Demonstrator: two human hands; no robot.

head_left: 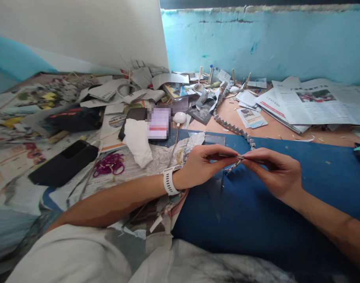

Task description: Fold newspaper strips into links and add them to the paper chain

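Note:
A zigzag chain of folded paper strips (235, 129) runs from the back of the table down to my hands, and its lower end dips below my fingertips. My left hand (202, 165), with a white watch (170, 181) on the wrist, pinches a thin folded paper strip (241, 157) between thumb and fingers. Close by on the right, my right hand (276, 171) is closed in a pinch on the same strip. The fingertips of both hands almost meet above the blue mat (324, 188). The fingers partly cover the strip.
Left of the mat lie a black power bank or phone (63, 163), a purple cord bundle (109, 164), a crumpled white tissue (137, 143) and a phone with a lit screen (159, 122). Newspapers (315, 102) lie at the back right. Paper scraps (249, 98) clutter the back.

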